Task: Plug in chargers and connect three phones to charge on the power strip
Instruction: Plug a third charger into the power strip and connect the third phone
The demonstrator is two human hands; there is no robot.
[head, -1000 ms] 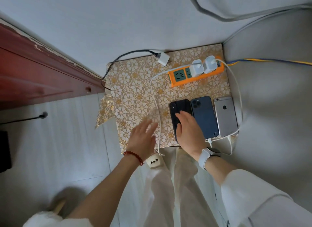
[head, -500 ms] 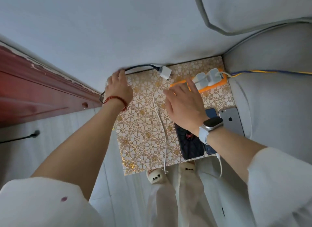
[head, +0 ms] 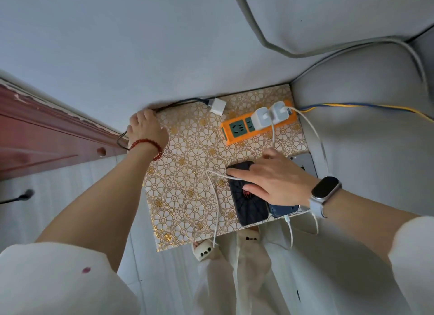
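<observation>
I see my left hand [head: 146,129] at the far left corner of the patterned table [head: 187,197], fingers curled around a black cable [head: 178,102]. That cable runs along the table's far edge to a loose white charger [head: 218,106], which lies on the table near the far edge, just left of the power strip and apart from it. A red bead bracelet [head: 148,144] sits on that wrist.

My right hand [head: 272,181] lies with relaxed, spread fingers on a black phone [head: 249,204] near the table's front right corner; the index finger [head: 237,172] also touches a white cable [head: 215,197] that crosses the phone's far end and drops over the front edge. A blue phone [head: 283,209] lies just right of the black one, mostly under my hand, and a silver phone [head: 305,163] shows beyond it at the right edge.

The orange power strip [head: 237,133] rests in the far right corner with two white chargers [head: 270,116] plugged in side by side at its right end; their white cables trail toward the phones. A smartwatch [head: 325,192] is on my right wrist.
</observation>
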